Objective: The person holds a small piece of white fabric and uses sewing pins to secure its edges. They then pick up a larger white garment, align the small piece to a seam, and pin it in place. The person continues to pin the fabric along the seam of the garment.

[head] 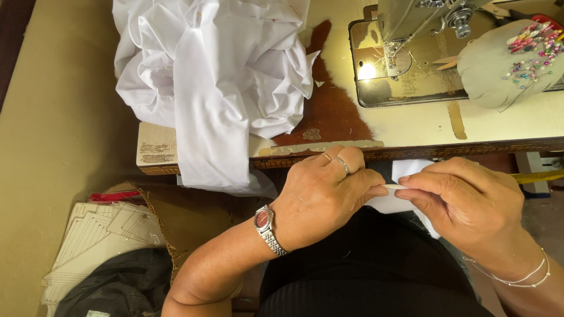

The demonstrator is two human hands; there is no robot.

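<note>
While both hands meet at frame center, left hand (320, 196) & right hand (464, 202) pinch a small white fabric piece (405, 202) between fingertips, below tabletop (411, 126) w/ sewing machine (411, 35) upper right.

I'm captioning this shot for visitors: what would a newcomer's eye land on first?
Probably the big heap of white fabric spilling over the worn table's front edge at upper left. Next, the left hand and right hand at the centre, pinching a small white fabric piece between them. At upper right, a pincushion bristling with coloured pins sits beside the sewing machine.
</note>
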